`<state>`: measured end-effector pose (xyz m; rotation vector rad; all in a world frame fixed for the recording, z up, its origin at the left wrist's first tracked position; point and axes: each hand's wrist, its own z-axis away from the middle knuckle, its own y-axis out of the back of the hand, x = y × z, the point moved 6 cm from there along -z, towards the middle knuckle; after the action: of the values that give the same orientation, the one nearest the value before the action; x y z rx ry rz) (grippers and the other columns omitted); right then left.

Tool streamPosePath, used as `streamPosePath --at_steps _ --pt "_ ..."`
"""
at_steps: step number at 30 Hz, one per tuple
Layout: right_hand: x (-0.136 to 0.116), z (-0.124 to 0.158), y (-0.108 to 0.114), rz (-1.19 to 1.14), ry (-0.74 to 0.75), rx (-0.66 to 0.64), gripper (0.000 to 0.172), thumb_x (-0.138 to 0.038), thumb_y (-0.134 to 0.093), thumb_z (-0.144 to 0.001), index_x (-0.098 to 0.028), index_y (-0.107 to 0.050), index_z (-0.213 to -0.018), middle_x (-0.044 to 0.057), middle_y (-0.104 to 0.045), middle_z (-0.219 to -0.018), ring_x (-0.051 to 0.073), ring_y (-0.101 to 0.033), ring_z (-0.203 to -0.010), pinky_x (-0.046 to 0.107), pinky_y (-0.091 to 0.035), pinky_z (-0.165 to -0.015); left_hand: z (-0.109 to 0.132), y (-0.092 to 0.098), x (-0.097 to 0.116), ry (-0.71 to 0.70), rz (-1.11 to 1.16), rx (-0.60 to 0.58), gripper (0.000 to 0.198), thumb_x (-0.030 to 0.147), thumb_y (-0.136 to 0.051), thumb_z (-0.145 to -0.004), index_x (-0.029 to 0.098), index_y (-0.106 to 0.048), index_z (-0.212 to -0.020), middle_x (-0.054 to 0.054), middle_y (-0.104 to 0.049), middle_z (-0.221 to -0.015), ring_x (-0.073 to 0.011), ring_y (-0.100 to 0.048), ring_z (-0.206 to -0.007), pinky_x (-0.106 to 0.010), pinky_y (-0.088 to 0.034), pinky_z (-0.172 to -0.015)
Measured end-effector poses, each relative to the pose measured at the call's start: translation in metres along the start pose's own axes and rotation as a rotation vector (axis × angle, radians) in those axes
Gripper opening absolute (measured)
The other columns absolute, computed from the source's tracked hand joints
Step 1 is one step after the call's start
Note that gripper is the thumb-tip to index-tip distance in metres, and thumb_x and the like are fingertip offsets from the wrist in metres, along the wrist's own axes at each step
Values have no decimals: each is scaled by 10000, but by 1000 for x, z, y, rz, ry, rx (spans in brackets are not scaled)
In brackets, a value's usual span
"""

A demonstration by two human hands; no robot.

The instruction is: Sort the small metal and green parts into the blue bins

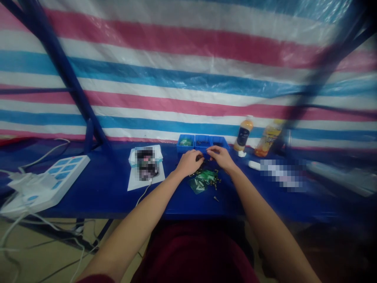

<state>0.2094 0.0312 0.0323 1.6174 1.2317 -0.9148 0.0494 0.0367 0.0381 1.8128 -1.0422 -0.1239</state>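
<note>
My left hand (190,162) is at the middle of the blue table, its fingers curled together; what they hold, if anything, is too small to tell. Close to its right, my right hand (220,157) has thumb and forefinger pinched, the content of the pinch also unclear. The fingertips of both hands are a short gap apart. Just below them lies a loose pile of small brass-coloured and dark parts (218,181) with green plastic bags (198,184). Behind the hands stand blue bins, one with green-looking contents (186,142), one with small dark parts (203,140).
A white power strip (63,177) with cables lies at the left. White paper (132,181) and a blurred item are left of my hands. Two bottles, one dark-labelled (243,133) and one yellow-capped (268,138), stand at the back right. Blue frame posts rise on both sides.
</note>
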Motion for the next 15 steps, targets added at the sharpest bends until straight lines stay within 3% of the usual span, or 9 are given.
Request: streamPosePath --at_steps 8,15 --pt "14 1 1 -226 -249 21 381 -524 -698 -740 -173 -584 -650 -12 -542 -572 111 -524 -515 238 -373 -502 1 -4 -4 47 -72 -62 224 390 -534 -916 236 -685 -977 -54 -672 -956 -231 -626 -897 -345 -467 -791" --pt "25 3 19 -184 -411 208 286 -430 -665 -756 -186 -548 -663 -15 -525 -535 105 -493 -468 230 -348 -433 2 -4 -5 68 -65 -91 230 397 -539 -910 249 -693 -995 -51 -680 -980 -235 -634 -914 -343 -475 -793"
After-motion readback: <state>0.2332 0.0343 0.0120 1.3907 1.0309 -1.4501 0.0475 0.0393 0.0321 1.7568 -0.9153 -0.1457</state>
